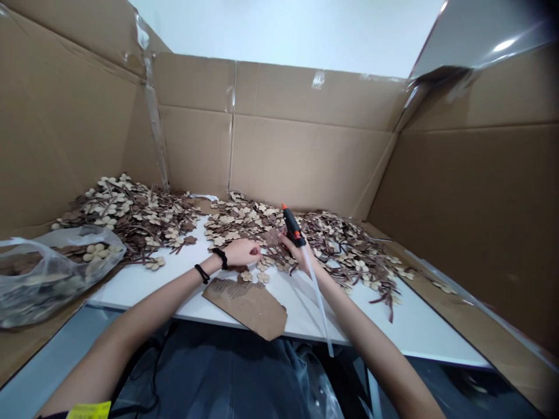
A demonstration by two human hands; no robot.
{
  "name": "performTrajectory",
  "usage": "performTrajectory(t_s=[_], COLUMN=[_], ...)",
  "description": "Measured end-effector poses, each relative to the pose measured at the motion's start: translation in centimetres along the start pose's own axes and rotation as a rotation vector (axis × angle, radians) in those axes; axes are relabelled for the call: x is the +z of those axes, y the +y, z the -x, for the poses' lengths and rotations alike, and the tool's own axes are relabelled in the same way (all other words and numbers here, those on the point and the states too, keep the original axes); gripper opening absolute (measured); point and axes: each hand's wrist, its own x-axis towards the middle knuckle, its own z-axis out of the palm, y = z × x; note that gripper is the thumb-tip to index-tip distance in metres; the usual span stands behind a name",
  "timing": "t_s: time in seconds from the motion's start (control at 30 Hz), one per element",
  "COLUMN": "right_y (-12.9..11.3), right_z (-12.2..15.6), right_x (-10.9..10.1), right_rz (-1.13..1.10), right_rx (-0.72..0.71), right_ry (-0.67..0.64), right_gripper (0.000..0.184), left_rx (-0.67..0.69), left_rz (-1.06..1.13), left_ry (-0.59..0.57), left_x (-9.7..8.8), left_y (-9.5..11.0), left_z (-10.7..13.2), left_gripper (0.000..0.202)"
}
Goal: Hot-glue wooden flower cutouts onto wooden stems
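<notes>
My right hand [297, 250] is wrapped round a black hot glue gun [293, 226] with an orange tip pointing up and away. A long pale glue stick [319, 302] sticks out from its back end toward me. By the fingertips of that hand is a brown flower-shaped piece [271, 237]; whether they touch it I cannot tell. My left hand [243, 252] is closed, fingers curled low over the loose flower cutouts [263, 267]; what it pinches, if anything, is hidden. Just in front of it lies a piece of torn cardboard [253, 308] on the white table [375, 326].
Cardboard walls [305, 151] enclose the table at the back and sides. A heap of flowers with brown strips [140, 209] rises at the left, another pile [358, 250] spreads right. A clear plastic bag [56, 279] of flowers sits at the left edge.
</notes>
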Motion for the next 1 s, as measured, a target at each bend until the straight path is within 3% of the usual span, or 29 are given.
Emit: performTrajectory(t_s=[0.13, 0.37, 0.47, 0.57, 0.7, 0.8, 0.9, 1.0], right_y=[0.2, 1.7, 1.8, 1.7, 1.7, 1.8, 1.6, 1.2], right_z=[-0.1, -0.3, -0.3, -0.3, -0.4, -0.4, -0.3, 0.0], right_x=[0.0, 0.2, 0.2, 0.1, 0.0, 0.1, 0.3, 0.5], right_rz=[-0.033, -0.013, -0.008, -0.009, -0.01, 0.01, 0.033, 0.026], right_rx=[0.001, -0.002, -0.017, -0.021, -0.042, -0.073, -0.076, -0.081], right_ry=[0.064, 0.041, 0.03, 0.047, 0.111, 0.135, 0.112, 0.065], right_gripper=[0.038, 0.039, 0.037, 0.036, 0.034, 0.032, 0.033, 0.033], left_rx=[0.271, 0.453, 0.464, 0.364, 0.049, -0.191, -0.27, -0.268], left_rz=[-0.309, -0.559, -0.576, -0.376, 0.287, 0.68, 0.861, 0.92], left_ry=[-0.047, -0.014, -0.01, 0.038, 0.074, 0.165, 0.285, 0.292], left_x=[0.9, 1.5, 1.8, 1.7, 0.8, 0.0, -0.5, -0.5], left_y=[-0.6, -0.4, 0.0, 0.3, 0.9, 1.4, 1.7, 1.7], left_z=[0.0, 0.0, 0.0, -0.1, -0.2, -0.2, -0.2, -0.2], left_gripper=[0.03, 0.022, 0.014, 0.016, 0.027, 0.035, 0.035, 0.036])
